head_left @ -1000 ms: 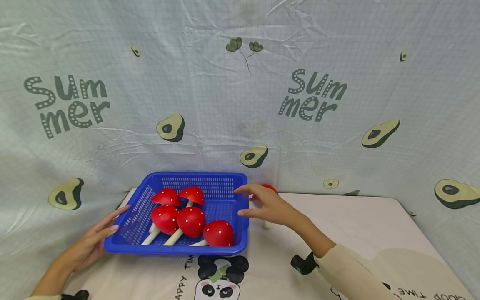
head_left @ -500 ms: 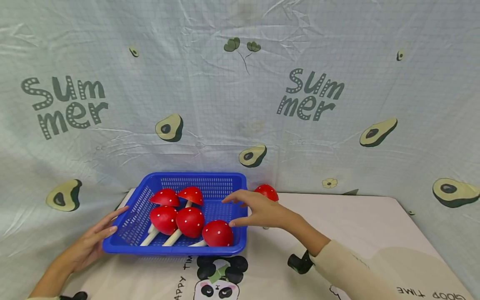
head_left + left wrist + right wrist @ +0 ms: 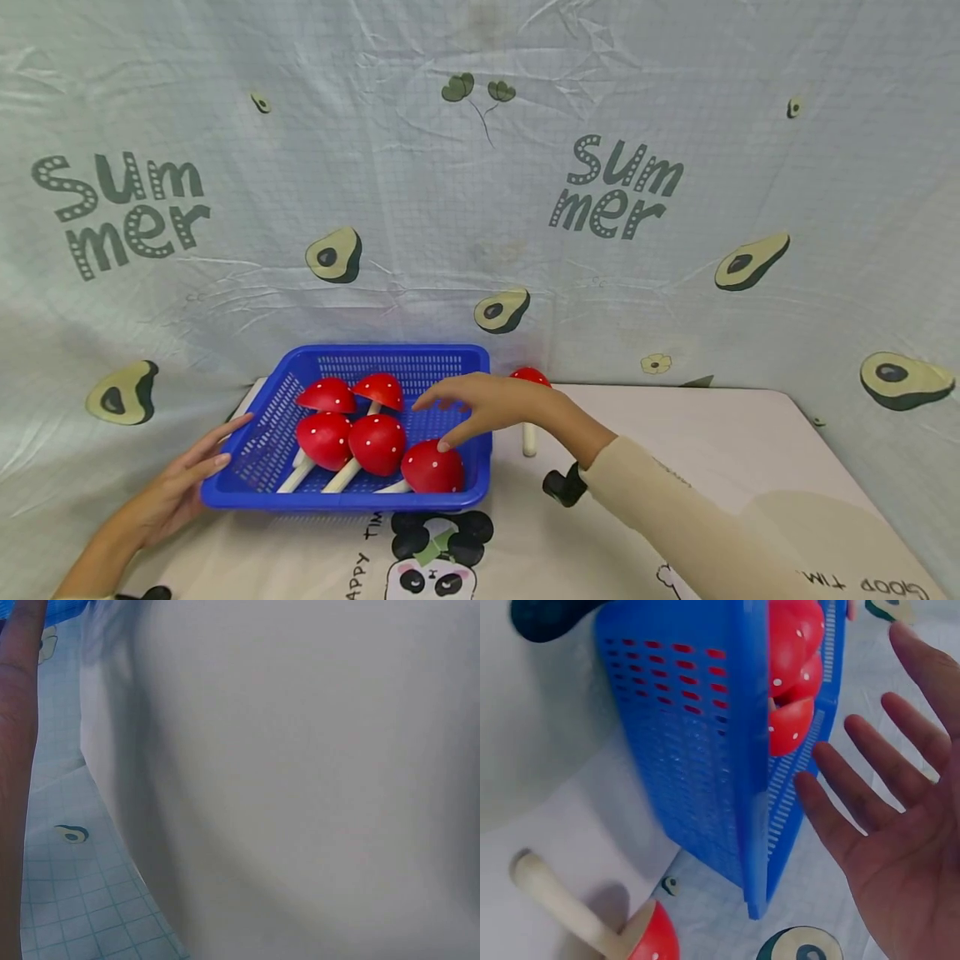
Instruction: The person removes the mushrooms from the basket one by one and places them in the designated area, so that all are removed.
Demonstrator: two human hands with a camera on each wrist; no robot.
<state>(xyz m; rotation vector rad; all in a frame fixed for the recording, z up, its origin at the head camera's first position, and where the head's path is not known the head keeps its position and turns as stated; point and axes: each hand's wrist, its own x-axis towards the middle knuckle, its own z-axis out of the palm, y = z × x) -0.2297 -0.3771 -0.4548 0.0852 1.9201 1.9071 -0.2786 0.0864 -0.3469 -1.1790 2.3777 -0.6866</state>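
A blue plastic basket (image 3: 345, 501) stands on the table with several red, white-dotted toy mushrooms (image 3: 377, 444) lying inside, mostly to the left. My left hand (image 3: 174, 485) rests against the basket's left side, fingers fairly straight and thumb at the rim. My right hand (image 3: 495, 402) hovers over the basket's right part with spread fingers and holds nothing. Its thumb overlaps the nearest mushroom (image 3: 432, 468) in the head view. From the right wrist view, the open palm (image 3: 911, 825) shows beside the rim, apart from the mushroom caps.
Outside the basket, to its right, lies another toy mushroom (image 3: 529, 439), partly behind my right wrist. A pale printed tablecloth (image 3: 637, 433) covers the table. Behind it hangs a sheet (image 3: 420, 217) with avocado prints.
My right hand has moved left from beside the basket's right rim to over its inside. The loose mushroom on the right shows more now. My left hand stays at the basket.
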